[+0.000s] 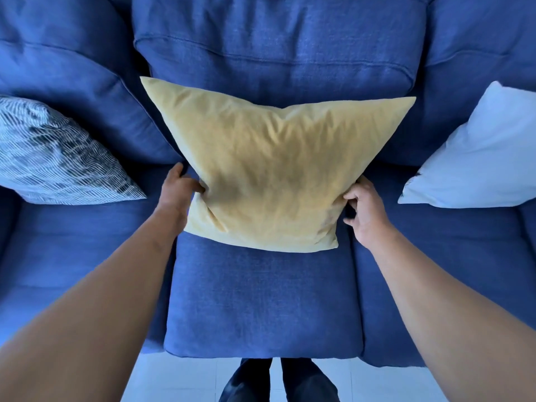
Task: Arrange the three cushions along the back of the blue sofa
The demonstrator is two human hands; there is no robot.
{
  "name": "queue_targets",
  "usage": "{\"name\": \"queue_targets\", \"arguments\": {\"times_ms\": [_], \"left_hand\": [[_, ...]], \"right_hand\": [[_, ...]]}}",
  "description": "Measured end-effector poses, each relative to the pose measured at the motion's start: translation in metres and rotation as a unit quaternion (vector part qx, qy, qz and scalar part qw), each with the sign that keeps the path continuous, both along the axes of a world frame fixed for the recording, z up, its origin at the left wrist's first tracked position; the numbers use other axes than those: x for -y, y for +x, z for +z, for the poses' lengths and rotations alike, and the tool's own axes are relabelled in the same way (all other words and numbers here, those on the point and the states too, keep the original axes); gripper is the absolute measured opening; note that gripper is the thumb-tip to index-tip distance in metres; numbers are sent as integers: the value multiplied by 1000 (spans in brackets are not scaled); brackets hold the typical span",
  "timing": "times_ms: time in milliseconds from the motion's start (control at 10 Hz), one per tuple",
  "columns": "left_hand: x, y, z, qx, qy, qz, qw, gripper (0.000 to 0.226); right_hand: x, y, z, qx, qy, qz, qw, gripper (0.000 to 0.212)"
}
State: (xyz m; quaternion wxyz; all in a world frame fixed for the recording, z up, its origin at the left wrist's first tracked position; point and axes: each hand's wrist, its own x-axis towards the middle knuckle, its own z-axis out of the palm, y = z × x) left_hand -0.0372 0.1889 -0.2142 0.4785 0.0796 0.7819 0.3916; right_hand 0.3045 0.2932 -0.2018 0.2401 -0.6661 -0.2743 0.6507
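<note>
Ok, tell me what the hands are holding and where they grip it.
The yellow cushion: the left hand pinches its lower left edge, and the right hand is at its lower right edge, fingers partly open.

Soft, even daylight is being cast throughout; a cool blue tint is being laid over everything. Faint shadow is being thrown across the yellow cushion. Edges are being bowed by wide-angle distortion. Forearms are being slightly blurred.

Pale tiled floor shows below the seat front, in cool, even light.
</note>
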Motion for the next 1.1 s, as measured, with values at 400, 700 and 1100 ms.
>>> {"name": "queue_targets", "arguments": {"times_ms": [400,700,1100], "left_hand": [[22,45,39,30,162,-24,986,49],[6,42,3,-21,19,-22,999,52],[79,69,55,38,44,-75,995,38]], "right_hand": [[31,7,6,-99,87,31,991,22],[14,-2,-5,14,28,45,998,37],[90,-1,56,57,54,46,996,49]]}}
